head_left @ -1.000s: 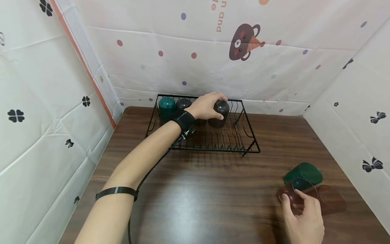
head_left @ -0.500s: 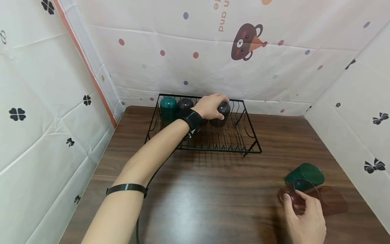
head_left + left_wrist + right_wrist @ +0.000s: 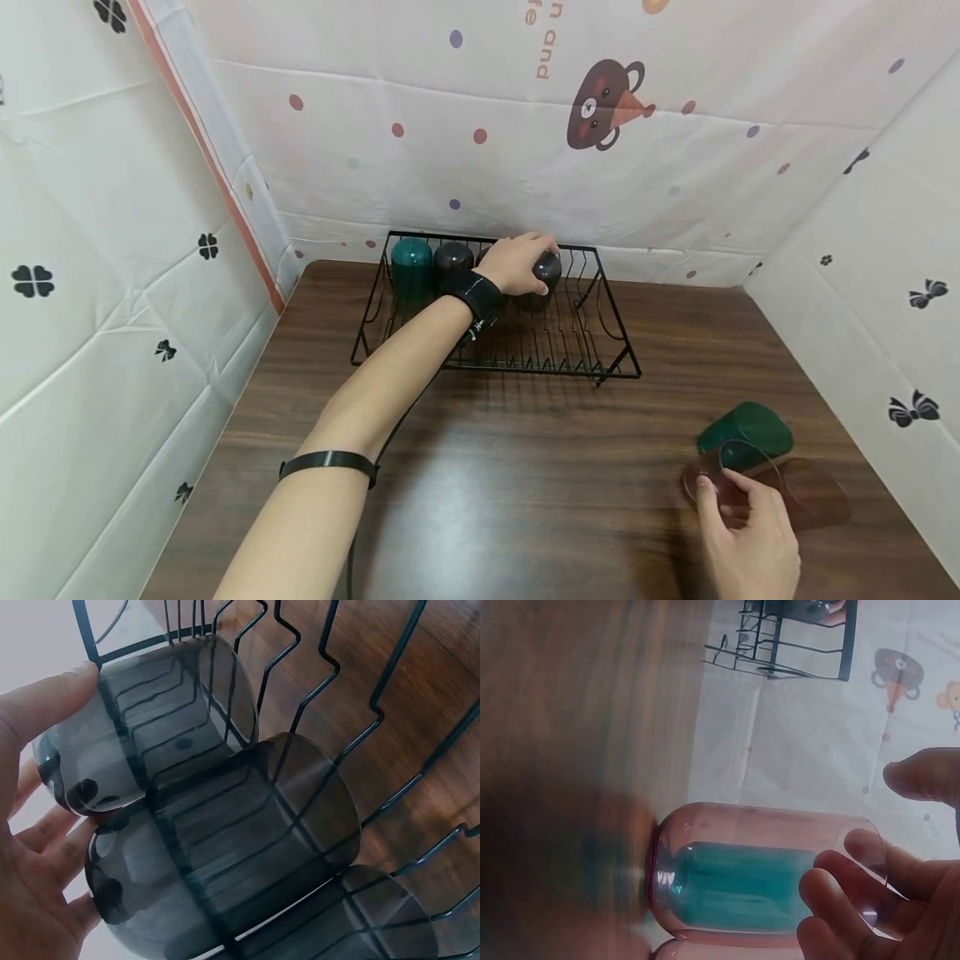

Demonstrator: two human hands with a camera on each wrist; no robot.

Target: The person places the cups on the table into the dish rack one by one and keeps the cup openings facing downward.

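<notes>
One black wire rack (image 3: pixel 600 350) stands at the back of the table (image 3: pixel 525 483). Inside it: one green cup (image 3: pixel 412 262) and at least two smoky grey cups (image 3: pixel 453 258). Well right of the rack: one green cup (image 3: pixel 746 425) and two reddish cups (image 3: pixel 813 493), lying down.

Rack (image 3: pixel 615 354) at table's (image 3: pixel 525 500) back, cups (image 3: pixel 453 258) inside, two cups (image 3: pixel 750 429) front right

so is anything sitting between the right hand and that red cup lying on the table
Nothing visible. The right hand already has its fingers at the open rim of the red cup, which lies on its side against the green cup.
</notes>
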